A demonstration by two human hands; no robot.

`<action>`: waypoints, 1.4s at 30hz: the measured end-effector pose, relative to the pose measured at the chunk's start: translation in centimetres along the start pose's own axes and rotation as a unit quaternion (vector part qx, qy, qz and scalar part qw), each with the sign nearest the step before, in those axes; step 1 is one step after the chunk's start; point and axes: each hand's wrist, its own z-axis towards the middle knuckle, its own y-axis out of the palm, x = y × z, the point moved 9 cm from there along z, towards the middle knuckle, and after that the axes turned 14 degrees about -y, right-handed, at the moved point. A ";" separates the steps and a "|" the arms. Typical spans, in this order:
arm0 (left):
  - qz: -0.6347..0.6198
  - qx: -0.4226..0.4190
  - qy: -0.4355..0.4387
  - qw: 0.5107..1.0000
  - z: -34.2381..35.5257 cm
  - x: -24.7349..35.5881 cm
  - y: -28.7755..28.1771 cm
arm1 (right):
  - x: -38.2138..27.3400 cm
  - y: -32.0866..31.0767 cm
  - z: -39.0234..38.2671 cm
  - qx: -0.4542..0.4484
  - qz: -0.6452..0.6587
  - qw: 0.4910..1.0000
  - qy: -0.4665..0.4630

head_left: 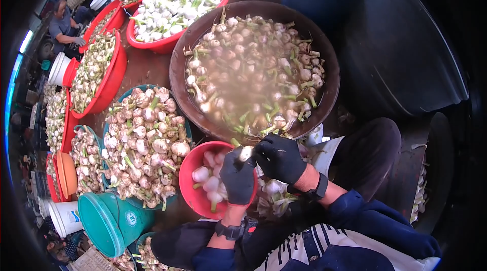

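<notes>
A garlic bulb point(245, 153) with a short green stem is gripped in my left hand point(237, 177), which wears a black glove. My right hand point(281, 159), gloved the same way, has its fingers curled in against the bulb's right side; what they pinch is hidden. Both hands are over the right rim of a red bowl point(188, 197) holding peeled white bulbs point(210, 183). Just beyond them stands a wide brown tub point(178, 86) of murky water, filled with unpeeled garlic point(304, 74). Loose skins and stems point(274, 190) lie below my right hand.
Left of the bowl, a heaped basin of dirty garlic point(144, 144) stands behind a green bucket point(109, 220). Farther off are a red basin of clean bulbs point(175, 9) and several other garlic-filled basins. A seated person point(63, 25) works at far left. Large dark bins point(401, 47) stand at right.
</notes>
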 end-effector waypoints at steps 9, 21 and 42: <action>0.007 -0.122 0.020 0.992 0.6 -0.4 0.5 | 2.6 0.9 -1.8 -0.002 0.110 0.985 0.137; -0.205 -0.277 -0.144 0.928 -0.3 -0.4 1.6 | 6.0 -2.8 -3.6 0.033 0.163 0.976 0.139; 0.084 -0.268 -0.027 0.959 -1.9 -0.9 4.0 | 1.2 -0.2 -3.9 -0.019 0.011 1.000 -0.008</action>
